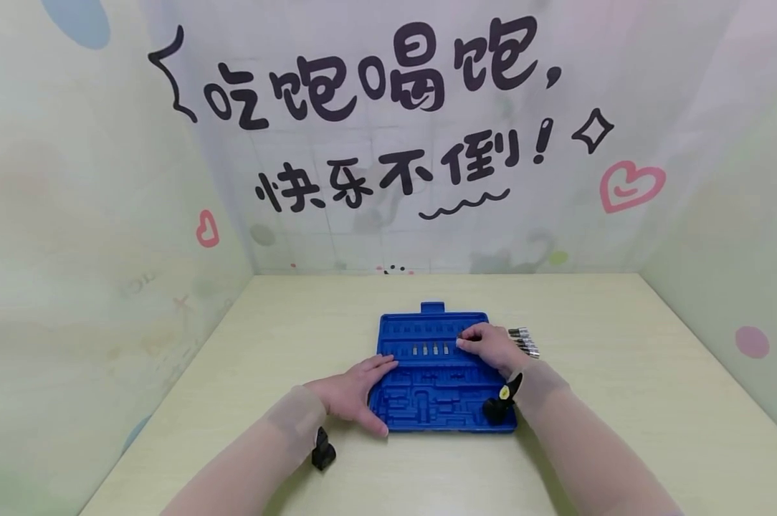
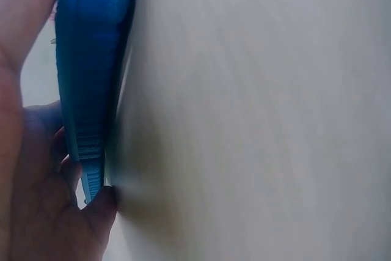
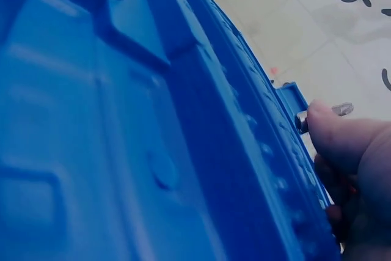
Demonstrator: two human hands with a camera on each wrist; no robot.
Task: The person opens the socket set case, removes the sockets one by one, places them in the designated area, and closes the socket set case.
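A blue plastic tool case [image 1: 421, 408] lies open on the table, its recessed tray showing. Upright in a row of its upper part stand several bit sockets [image 1: 436, 349], metal with brownish tips. My right hand [image 1: 492, 345] pinches another bit socket [image 3: 343, 109] between thumb and fingers, above the right end of that row. In the right wrist view its silvery tip sticks out past the thumb. My left hand [image 1: 353, 390] rests against the left side of the case, thumb near the front corner and fingers spread along the rim. The left wrist view shows the case side [image 2: 91, 59] beside the palm.
Several more bit sockets [image 1: 524, 342] lie in a group on the table just right of the case, partly behind my right hand. The pale wooden table [image 1: 285, 315] meets a printed wall [image 1: 388, 244] at the back, with side walls left and right.
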